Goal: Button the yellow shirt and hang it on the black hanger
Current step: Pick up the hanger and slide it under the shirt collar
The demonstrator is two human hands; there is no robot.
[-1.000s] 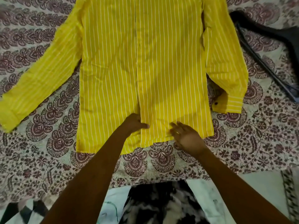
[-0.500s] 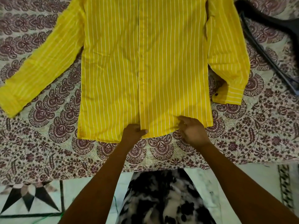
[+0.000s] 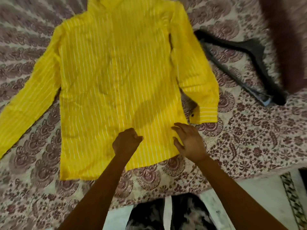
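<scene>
The yellow shirt (image 3: 116,83) with thin white stripes lies flat, front up, on the patterned bedspread; its placket looks closed, though blur hides the buttons. My left hand (image 3: 125,141) rests on the lower front near the placket, fingers curled, pinching the fabric. My right hand (image 3: 189,141) hovers over the lower right hem with fingers spread and nothing in it. The black hanger (image 3: 245,63) lies on the bed to the right of the shirt's right sleeve, untouched.
The maroon-and-cream bedspread (image 3: 249,138) covers the bed up to its near edge. A dark maroon cloth (image 3: 285,39) lies at the far right beyond the hanger. Pale floor (image 3: 259,196) and my patterned clothing show below the bed edge.
The view has pulled back and tilted, so the shoulders and collar area show now. My hands have moved up from the hem onto the lower front. My right hand has opened.
</scene>
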